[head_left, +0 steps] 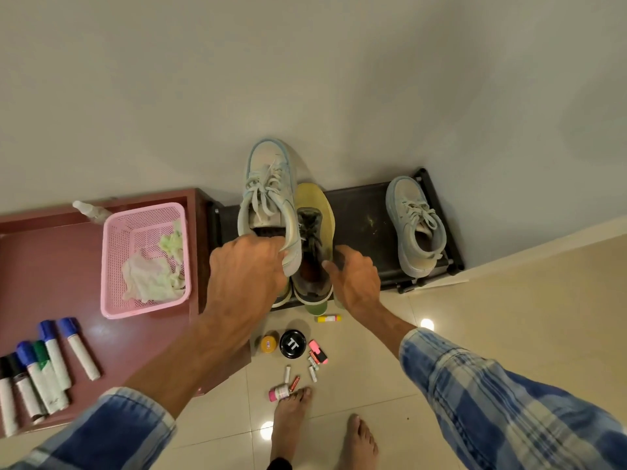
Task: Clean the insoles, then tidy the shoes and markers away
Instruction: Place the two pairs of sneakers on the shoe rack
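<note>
Plaid sleeves (509, 401) were seen nearest. The left hand (247, 266) was curled in a grip on a pale blue sneaker (268, 198) at its heel. The right hand (353, 276) was pinched on a yellow-soled shoe (314, 245). A second sneaker (415, 225) was set on the black rack (359, 215) at three o'clock, markers (51, 361) on the bench (51, 266) at eight.

The black shoe rack (363, 212) at centre frame has a bare stretch between the yellow-soled shoe (315, 205) and the pale sneaker (415, 225) at its right end. A raised sneaker (268, 195) covers its left end, and the wall (339, 79) closes it off behind. At left, a pink basket (146, 259) and markers (54, 357) crowd the red table (51, 266). Tins (292, 344) and what look like batteries (312, 373) litter the lower-centre tiles (509, 300), which lie open at right.
</note>
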